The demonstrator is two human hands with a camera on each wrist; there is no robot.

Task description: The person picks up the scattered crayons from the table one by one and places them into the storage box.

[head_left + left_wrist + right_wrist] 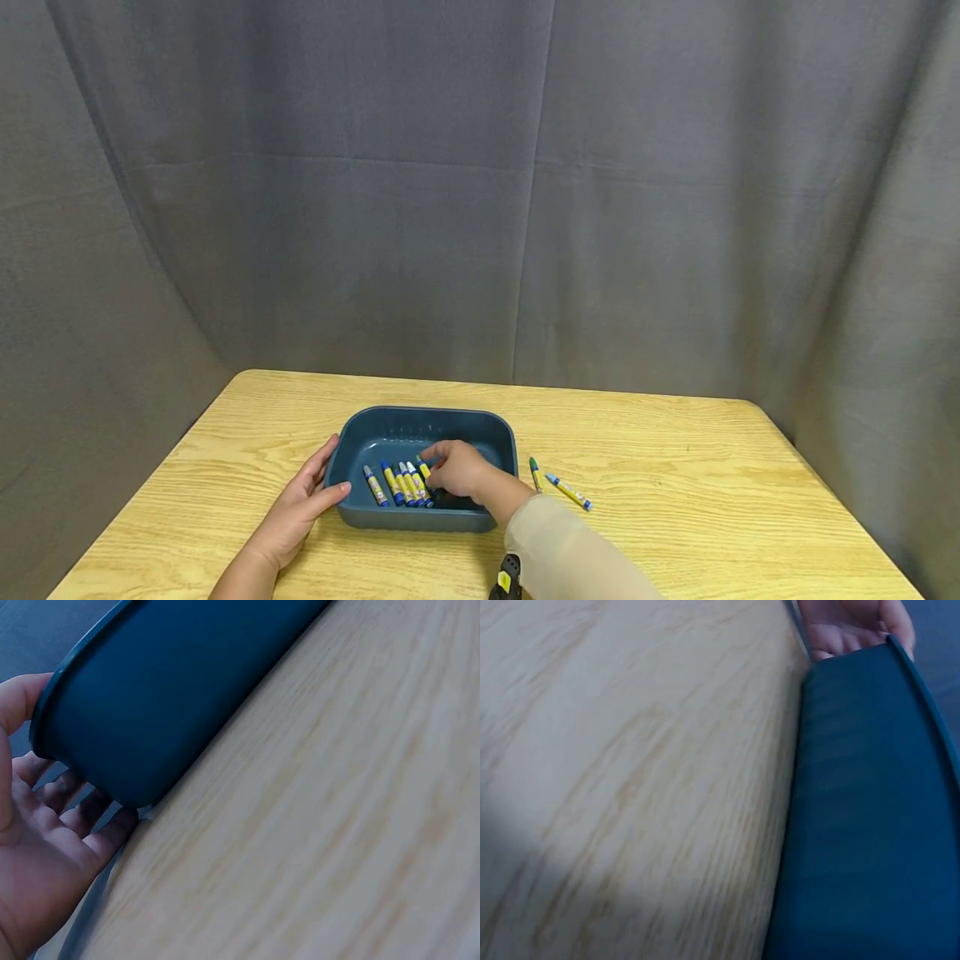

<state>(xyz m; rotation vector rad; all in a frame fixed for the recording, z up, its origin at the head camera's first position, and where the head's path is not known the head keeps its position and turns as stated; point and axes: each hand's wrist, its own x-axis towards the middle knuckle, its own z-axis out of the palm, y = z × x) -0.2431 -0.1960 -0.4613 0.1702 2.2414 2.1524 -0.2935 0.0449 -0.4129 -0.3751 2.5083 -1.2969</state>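
Observation:
A dark blue rectangular basin (416, 520) stands on the table, holding several crayons (392, 483) with yellow-and-blue wrappers, lying side by side. My left hand (296, 504) grips its left end, the thumb over the rim and the fingers against the outer wall (165, 690), as the left wrist view also shows. Inside the basin, my right hand (459, 471) pinches a green-tipped crayon (423, 467) at the right of the row; the fingers partly cover it. The right wrist view shows the basin's outer side (870, 810) and my left hand (847, 626) beyond, but not the right hand.
Right of the basin, a green-tipped crayon (535, 472) and a light-blue-tipped crayon (570, 492) lie on the wooden table (675, 483). The right sleeve (570, 546) passes close in front of them. Grey curtains (480, 208) hang behind and on both sides.

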